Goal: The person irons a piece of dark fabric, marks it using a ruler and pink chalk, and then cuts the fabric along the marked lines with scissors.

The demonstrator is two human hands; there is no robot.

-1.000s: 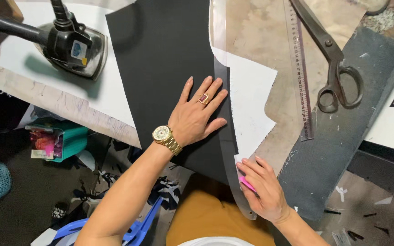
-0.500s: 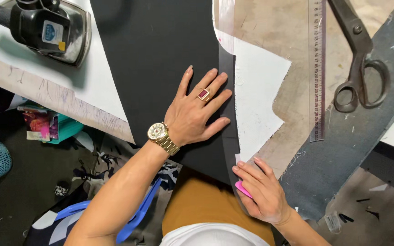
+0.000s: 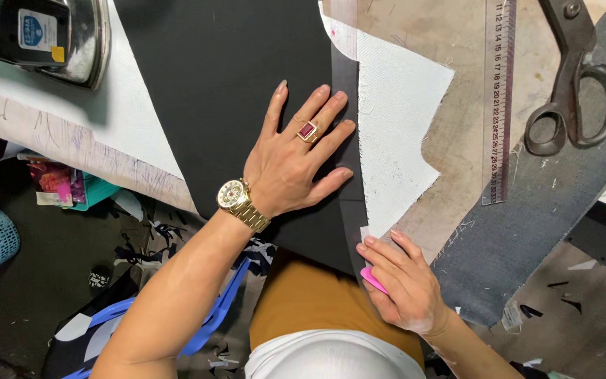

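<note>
black card (image 3: 233, 91) lies on the worktop (image 3: 457, 133), pinned by the left hand (image 3: 296, 165), fingers spread flat. right hand (image 3: 398, 281) pinches pink chalk (image 3: 373, 278) at its lower edge. if the pressing palm eases, the card could slide and skew the line.

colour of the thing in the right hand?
Pink, a small flat piece pinched in the right hand; head view.

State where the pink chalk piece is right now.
In the head view, the pink chalk piece is low and right of centre, pinched in the right hand at the lower edge of the black fabric.
</note>
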